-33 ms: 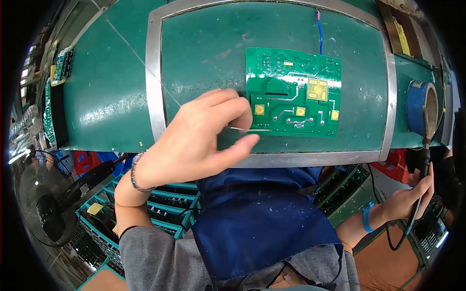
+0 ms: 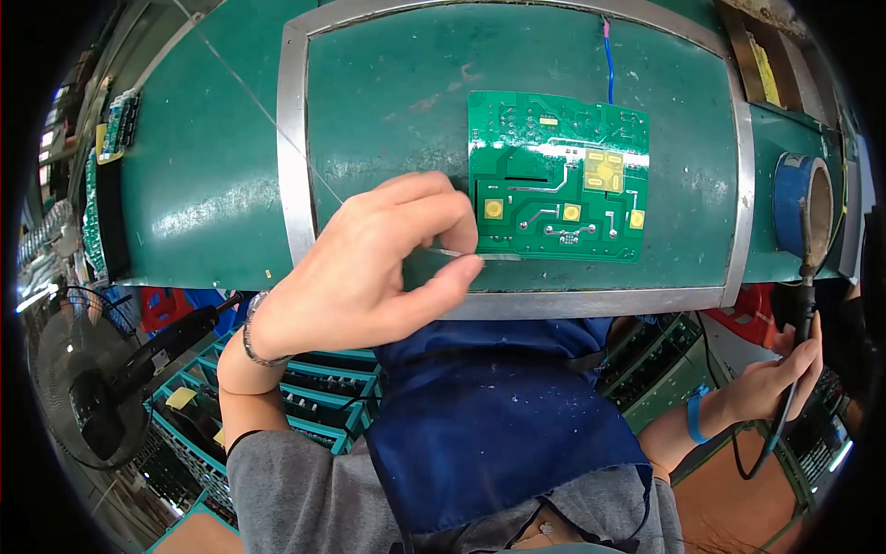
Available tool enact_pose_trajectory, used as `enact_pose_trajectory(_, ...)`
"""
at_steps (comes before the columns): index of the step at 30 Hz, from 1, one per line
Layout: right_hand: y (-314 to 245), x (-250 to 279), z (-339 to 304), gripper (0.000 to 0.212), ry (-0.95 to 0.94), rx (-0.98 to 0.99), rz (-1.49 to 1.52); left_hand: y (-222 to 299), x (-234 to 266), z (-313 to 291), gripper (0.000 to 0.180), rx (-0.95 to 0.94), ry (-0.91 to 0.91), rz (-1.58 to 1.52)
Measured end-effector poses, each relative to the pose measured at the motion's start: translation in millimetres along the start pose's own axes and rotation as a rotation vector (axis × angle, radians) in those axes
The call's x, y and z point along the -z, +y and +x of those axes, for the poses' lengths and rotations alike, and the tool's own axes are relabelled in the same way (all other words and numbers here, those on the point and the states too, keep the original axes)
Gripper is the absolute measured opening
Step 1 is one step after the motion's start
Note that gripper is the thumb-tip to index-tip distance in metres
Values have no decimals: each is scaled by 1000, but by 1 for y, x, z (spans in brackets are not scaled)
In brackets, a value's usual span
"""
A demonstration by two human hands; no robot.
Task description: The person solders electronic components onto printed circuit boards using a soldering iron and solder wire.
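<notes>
Left hand point(image 2: 365, 254) pinching thin solder wire point(image 2: 503, 258) between thumb and forefinger, and there's the green circuit board point(image 2: 540, 166), flat on the bench, immediately right of those fingertips! The wire's end crosses its lower-left edge. Right hand point(image 2: 780, 377) grips the soldering iron point(image 2: 808, 300), well apart, its front inside a blue ring point(image 2: 790, 208); the metal frame's right rail point(image 2: 742, 185) stands between iron and board.
</notes>
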State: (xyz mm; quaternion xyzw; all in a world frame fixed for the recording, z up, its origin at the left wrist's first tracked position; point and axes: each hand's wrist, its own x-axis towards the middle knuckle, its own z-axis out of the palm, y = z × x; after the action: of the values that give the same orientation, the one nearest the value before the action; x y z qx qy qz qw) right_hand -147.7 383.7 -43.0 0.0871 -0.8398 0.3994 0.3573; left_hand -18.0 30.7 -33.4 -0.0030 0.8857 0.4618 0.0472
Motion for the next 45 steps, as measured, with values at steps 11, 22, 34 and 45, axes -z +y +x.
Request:
enact_pose_trajectory(11,-54,-22,-42,39,-387,78,405,16,-43,-25,10,-69,-105,-72)
enact_pose_trajectory(22,-62,-39,-46,35,-628,68,518,-2,-26,17,13,-64,450,163)
enact_pose_trajectory(34,-61,-50,-48,35,-634,89,468,-9,-39,27,14,-133,495,154)
enact_pose_trajectory(45,-62,-51,-43,20,-675,142,476,-11,-43,33,15,-168,483,190)
